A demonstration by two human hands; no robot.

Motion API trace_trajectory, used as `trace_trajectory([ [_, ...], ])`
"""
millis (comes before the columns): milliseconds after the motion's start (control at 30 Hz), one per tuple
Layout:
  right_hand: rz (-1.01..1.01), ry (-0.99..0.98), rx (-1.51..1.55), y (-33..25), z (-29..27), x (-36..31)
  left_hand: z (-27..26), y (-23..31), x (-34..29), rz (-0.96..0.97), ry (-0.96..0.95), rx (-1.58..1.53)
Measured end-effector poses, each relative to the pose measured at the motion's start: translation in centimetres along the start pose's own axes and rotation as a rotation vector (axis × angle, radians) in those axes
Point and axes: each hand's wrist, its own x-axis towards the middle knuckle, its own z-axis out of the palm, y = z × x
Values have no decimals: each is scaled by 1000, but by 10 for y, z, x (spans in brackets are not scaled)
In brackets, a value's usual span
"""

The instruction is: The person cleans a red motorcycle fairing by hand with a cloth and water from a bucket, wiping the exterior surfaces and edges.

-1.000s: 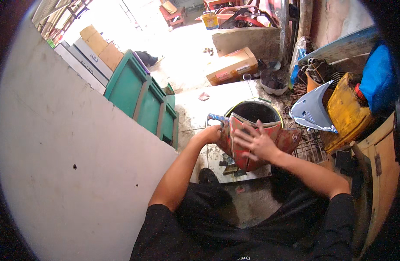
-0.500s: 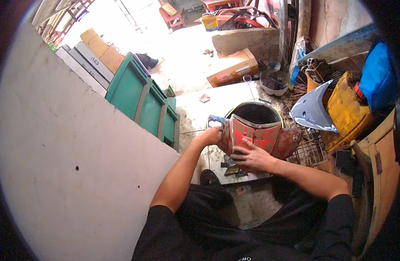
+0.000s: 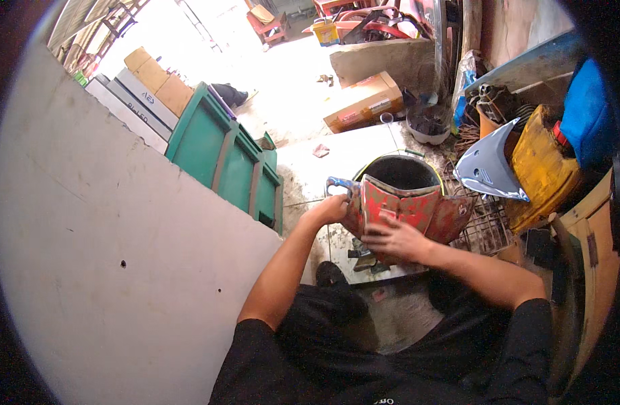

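A motorcycle body panel point(image 3: 414, 209), with worn and flaking red paint, is held tilted in front of me. Its left end, next to a blue-painted part point(image 3: 340, 183), is in the grip of my left hand point(image 3: 333, 209). My right hand point(image 3: 398, 241) lies against the lower face of the panel with its fingers stretched out and slightly blurred. A pale pinkish patch point(image 3: 387, 214) shows at those fingertips; whether it is a loose piece or bare surface I cannot tell. Just behind the panel stands a black bucket point(image 3: 398, 167) with a yellow-green rim.
A white wall point(image 3: 128, 223) and a green cabinet point(image 3: 209, 145) border the left. On the right are a grey-blue plastic panel point(image 3: 487, 165), a yellow jerrycan point(image 3: 543, 162) and a wire rack point(image 3: 485, 233). Farther back lie a cardboard box point(image 3: 365, 104) and a dark basin point(image 3: 428, 126).
The whole view has shifted slightly. My left hand keeps its hold on the panel, and my right hand stays against its face with only a small movement.
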Motion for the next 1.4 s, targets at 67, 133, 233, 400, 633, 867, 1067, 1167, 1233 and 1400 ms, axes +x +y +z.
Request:
trace_trajectory([
  [67,244,75,109,12,-15,13,-5,-6,-15,-59,-50,-11],
  [133,451,173,79,32,-25,16,-4,-9,-16,-64,-25,-33],
  [233,428,129,166,19,-25,11,-3,-12,-19,-60,-11,-52],
  [400,84,34,51,-4,-2,5,0,-3,-2,-40,-7,-71],
  [633,430,141,109,23,-27,9,-2,-6,-18,-21,31,-35],
  [867,197,-36,32,5,-20,14,0,-11,-10,50,68,-12],
  [1067,301,7,123,2,-28,17,2,-18,-16,-88,-21,-85],
  [1167,18,-42,220,-22,-7,11,6,-18,-2,0,56,-68],
  [1233,5,-78,170,-12,-9,9,6,-18,1,-11,50,-53],
  [1400,438,114,146,15,-20,14,5,-14,-15,-28,28,-61],
])
